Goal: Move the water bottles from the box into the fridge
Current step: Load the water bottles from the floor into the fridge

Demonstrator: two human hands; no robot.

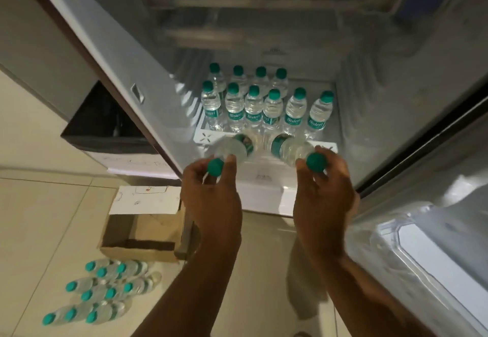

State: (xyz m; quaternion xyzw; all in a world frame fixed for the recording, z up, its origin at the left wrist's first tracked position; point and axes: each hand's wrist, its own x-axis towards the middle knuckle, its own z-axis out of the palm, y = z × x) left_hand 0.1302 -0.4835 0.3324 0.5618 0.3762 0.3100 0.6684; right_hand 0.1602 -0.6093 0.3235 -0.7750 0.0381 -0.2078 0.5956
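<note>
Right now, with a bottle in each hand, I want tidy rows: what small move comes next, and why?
Probably tip both upright and stand them on the shelf, before the front row. The left hand grips the left bottle and the right hand the right bottle near the cap, tilted base-first toward ten standing bottles.

Pale cream tiled floor (39, 204) across the near left, crossed by thin grout lines. Farther left, a dark boxy unit (105, 122) with a black top, tucked below a plain grey panel (39, 32).

Bottles (233, 148) in both hands (212, 199) at fridge (375, 91)
</note>
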